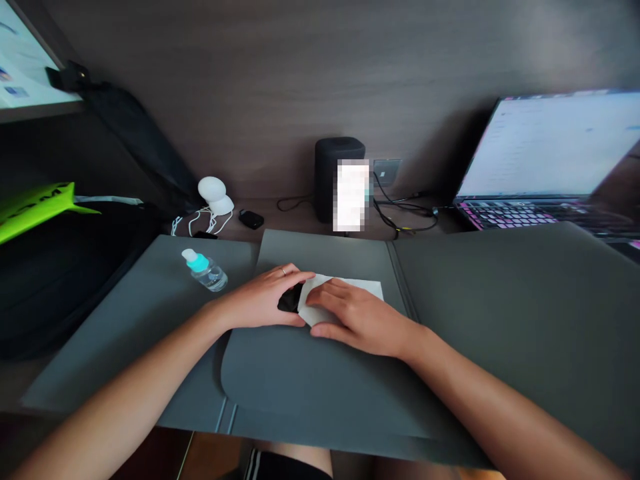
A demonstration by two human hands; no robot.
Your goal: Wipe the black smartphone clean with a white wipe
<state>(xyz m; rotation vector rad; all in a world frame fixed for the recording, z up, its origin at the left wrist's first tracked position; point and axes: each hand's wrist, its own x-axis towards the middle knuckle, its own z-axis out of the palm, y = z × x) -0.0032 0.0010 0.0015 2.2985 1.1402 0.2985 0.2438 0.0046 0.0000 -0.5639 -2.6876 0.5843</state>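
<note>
Over the middle of the grey mat [320,380], my left hand [263,298] is curled around a small black item [290,298], thumb and fingers on opposite sides of it. My right hand [353,313] grips a white paper or cloth [369,288], its fingers bent over the top and its thumb at the near edge. The white piece meets the right end of the black item between both hands. What the black item is cannot be made out. A clear bottle [213,275] with a turquoise collar leans left of my left hand.
A black speaker-like box [327,183] stands at the back, beside cables [400,217]. A laptop [550,153] is open at the right. A white round device [215,195] and a small black object [251,219] sit back left, near a black bag [65,267].
</note>
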